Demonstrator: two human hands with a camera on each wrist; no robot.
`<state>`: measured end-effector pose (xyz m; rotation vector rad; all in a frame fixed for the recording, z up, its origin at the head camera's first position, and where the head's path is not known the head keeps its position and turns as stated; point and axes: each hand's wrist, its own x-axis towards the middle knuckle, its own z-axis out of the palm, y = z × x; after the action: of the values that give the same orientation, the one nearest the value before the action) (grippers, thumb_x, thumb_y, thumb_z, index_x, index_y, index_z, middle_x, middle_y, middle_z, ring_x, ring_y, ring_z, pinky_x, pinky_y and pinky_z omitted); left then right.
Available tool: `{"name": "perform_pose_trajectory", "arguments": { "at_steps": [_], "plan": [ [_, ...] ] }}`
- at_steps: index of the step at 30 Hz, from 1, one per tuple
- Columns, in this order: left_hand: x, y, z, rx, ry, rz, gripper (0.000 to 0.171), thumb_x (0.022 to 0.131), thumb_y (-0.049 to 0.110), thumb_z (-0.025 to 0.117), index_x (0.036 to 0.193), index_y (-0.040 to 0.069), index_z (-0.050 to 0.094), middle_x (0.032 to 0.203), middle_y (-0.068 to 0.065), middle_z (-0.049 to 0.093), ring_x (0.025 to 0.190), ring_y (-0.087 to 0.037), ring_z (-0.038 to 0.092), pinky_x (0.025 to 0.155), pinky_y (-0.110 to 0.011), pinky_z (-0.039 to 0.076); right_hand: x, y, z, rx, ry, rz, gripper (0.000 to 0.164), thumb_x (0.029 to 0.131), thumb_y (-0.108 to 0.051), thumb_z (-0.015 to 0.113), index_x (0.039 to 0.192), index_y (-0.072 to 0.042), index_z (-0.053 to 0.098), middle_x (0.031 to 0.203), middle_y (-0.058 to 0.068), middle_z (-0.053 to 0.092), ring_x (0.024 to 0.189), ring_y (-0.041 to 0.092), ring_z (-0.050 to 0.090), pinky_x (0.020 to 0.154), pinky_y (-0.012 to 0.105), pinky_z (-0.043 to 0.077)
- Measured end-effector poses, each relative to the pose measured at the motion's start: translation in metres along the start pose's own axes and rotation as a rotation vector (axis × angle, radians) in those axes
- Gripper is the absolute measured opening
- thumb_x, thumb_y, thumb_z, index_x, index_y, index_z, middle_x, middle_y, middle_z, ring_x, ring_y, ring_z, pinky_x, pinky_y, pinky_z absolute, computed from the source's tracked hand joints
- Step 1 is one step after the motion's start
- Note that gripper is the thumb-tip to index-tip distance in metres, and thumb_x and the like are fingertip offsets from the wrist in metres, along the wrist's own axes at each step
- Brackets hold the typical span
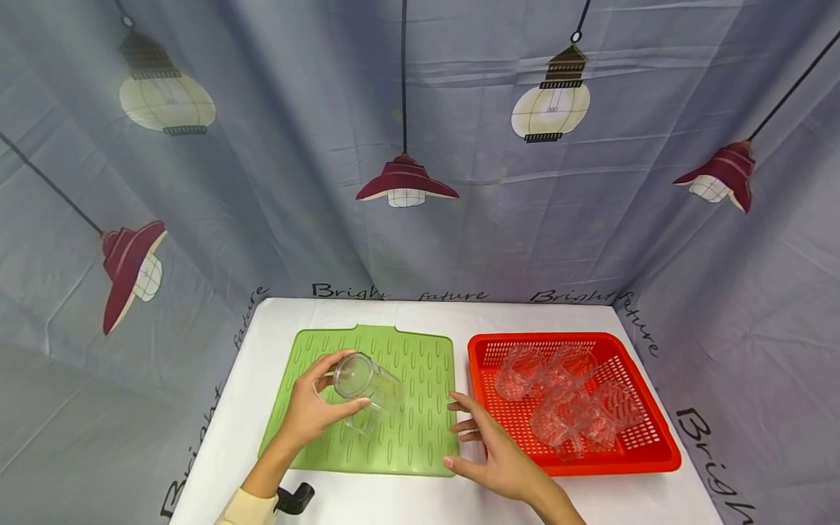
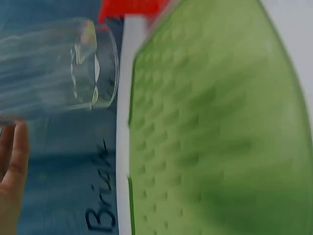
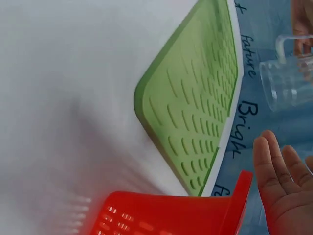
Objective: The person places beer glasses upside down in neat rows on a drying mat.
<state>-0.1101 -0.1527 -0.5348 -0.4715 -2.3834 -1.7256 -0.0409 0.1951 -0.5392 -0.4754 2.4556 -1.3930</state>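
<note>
Over the green drying mat (image 1: 420, 430), my left hand (image 1: 308, 408) holds a clear glass mug (image 1: 387, 390) between thumb and fingers at its near end. The mug is tilted, its far end pointing toward the mat's right side, and its handle shows below in the head view. In the left wrist view the mug (image 2: 54, 73) is raised beside the mat, with fingers (image 2: 17, 156) at its lower side. My right hand (image 1: 502, 456) hovers between the mat and the red basket (image 1: 479, 357), fingers spread and holding nothing.
Several clear glass mugs (image 1: 567, 408) lie in the red basket on the right. Both basket and mat rest on a white table (image 1: 394, 503). A grey-blue curtain (image 1: 420, 248) printed with lamps hangs behind and at both sides.
</note>
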Motion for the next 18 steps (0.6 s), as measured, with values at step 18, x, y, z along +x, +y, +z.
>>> {"name": "perform_pose_trajectory", "arguments": {
  "at_steps": [18],
  "plan": [
    [0.072, -0.081, -0.056, 0.414, 0.21, -0.126, 0.083, 0.07, 0.035, 0.09, 0.142, 0.021, 0.052, 0.128, -0.009, 0.06, 0.116, -0.031, 0.059, 0.093, -0.05, 0.057, -0.005, 0.002, -0.002, -0.018, 0.038, 0.021, 0.091, 0.086, -0.047, 0.073, 0.156, -0.036, 0.017, 0.144, -0.014, 0.041, 0.116, 0.015, 0.061, 0.095, 0.027, 0.057]
  ]
}}
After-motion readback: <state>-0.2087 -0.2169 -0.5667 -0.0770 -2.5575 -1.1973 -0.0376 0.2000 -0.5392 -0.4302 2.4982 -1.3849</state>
